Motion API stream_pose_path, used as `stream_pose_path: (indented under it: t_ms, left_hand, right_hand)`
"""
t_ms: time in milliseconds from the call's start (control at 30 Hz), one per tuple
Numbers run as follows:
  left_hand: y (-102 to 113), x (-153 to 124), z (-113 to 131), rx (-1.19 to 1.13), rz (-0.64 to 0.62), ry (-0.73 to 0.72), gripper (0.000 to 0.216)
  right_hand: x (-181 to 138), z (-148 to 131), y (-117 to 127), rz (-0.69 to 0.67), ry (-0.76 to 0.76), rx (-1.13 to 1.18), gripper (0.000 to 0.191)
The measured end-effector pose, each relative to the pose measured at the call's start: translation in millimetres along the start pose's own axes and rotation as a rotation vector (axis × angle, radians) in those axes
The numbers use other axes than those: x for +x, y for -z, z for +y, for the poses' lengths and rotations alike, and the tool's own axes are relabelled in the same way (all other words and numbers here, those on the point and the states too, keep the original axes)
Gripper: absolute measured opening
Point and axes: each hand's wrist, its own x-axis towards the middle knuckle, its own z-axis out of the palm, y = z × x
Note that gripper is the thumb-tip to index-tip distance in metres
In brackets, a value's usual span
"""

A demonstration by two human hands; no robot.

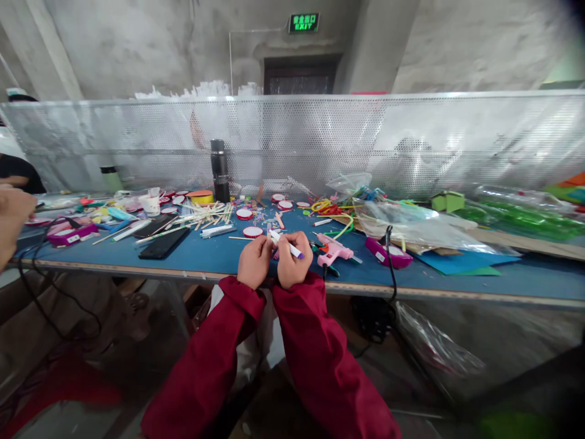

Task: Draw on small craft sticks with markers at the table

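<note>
My right hand [293,263] is closed around a white marker [295,250] whose purple end sticks out to the right. My left hand [254,262] touches it at the fingertips and pinches something small and pale, mostly hidden by the fingers. Both hands are just above the front edge of the blue table [214,256]. A pink glue gun [336,250] lies right of my hands. A round red-rimmed white lid [253,232] lies just behind my left hand.
Left are a black phone [164,243], wooden sticks [205,214] and a purple device [73,233]. A black bottle [220,172] stands behind. Another purple device [388,253] and plastic sheeting [411,224] lie right. Another person's hand [13,213] shows at far left.
</note>
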Motion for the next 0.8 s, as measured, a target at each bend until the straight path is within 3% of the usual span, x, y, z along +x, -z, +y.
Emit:
stream_pose_path:
  t_ms: [800]
  left_hand:
    - [-1.4,-0.8,-1.0,-0.017,0.015,-0.003,0.028]
  right_hand:
    - [-1.2,2.1,1.4,-0.006,-0.008,-0.004,0.019]
